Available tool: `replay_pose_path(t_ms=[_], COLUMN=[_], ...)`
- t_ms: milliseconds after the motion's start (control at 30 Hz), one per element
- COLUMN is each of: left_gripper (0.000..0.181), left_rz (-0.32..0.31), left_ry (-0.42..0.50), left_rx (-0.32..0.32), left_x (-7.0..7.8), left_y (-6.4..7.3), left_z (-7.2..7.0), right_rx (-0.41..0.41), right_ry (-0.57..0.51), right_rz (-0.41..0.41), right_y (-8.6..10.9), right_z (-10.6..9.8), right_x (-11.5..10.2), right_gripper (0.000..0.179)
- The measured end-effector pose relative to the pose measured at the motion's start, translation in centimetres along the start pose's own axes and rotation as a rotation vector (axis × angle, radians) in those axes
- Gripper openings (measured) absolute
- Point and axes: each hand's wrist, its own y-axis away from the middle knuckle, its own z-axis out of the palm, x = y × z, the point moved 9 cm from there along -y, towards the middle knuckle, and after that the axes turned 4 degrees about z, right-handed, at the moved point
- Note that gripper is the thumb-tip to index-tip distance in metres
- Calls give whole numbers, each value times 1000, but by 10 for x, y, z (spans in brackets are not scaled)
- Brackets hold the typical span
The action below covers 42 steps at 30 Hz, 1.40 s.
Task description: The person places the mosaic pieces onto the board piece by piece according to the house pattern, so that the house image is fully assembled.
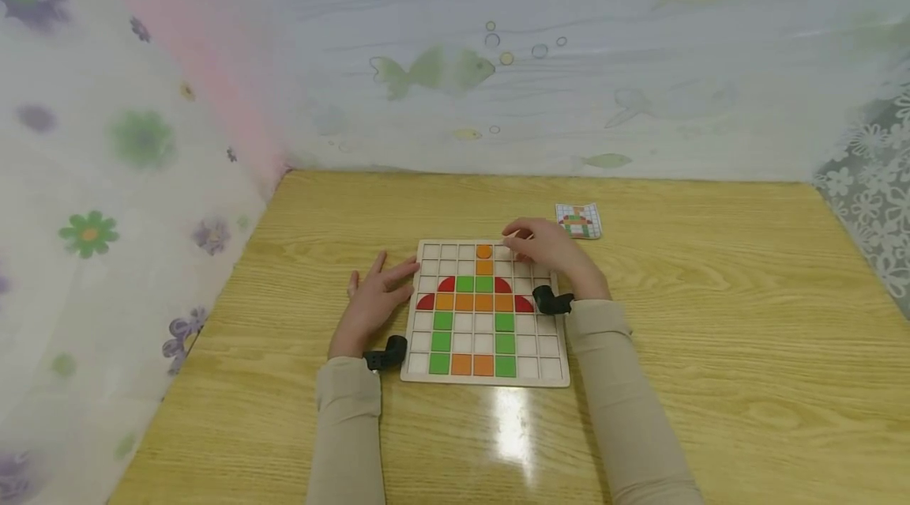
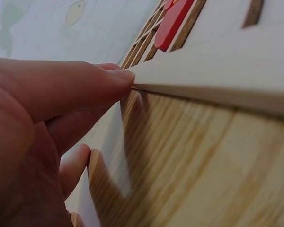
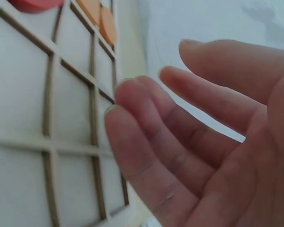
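A square wooden grid board [image 1: 464, 323] lies on the table with green, orange and red flat pieces set in its cells. At the top of the pattern, an orange round piece [image 1: 484, 251] sits above an orange square piece [image 1: 484, 268]. My left hand [image 1: 377, 299] touches the board's left edge with straight fingers; in the left wrist view the fingertips [image 2: 125, 78] meet the rim. Over the board's upper right corner hovers my right hand [image 1: 547, 246], its fingers loosely bent and nothing between them in the right wrist view.
A small picture card [image 1: 579, 214] with a similar coloured pattern lies beyond my right hand. The wood-grain table [image 1: 732, 331] extends around the board. A printed fish curtain [image 1: 426, 118] hangs behind, and a flowered one [image 1: 142, 197] stands at left.
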Motion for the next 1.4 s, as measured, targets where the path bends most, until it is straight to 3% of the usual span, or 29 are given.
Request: replay_pose_path(t_ms=[267,400,767,1067,1400], left_gripper=[38,38,38,38,38], left_rz=[1,5,16,16,-9], left_ry=[-19,-20,2,-7,10], left_rx=[-5,-8,1,2,-2], left_x=[1,1,3,3,1], left_y=[0,-1,-4,-4,-1], left_z=[-2,-2,0,1,0], right_rx=[-33,-17,40,65,61], right_ry=[-39,-63,-2,86,141], right_rz=[27,43,100,109,101], right_y=[6,12,25,32,28], right_z=[-12,-22,-52,-58,-52], right_x=[18,32,60,63,62], right_gripper=[39,39,39,34,30])
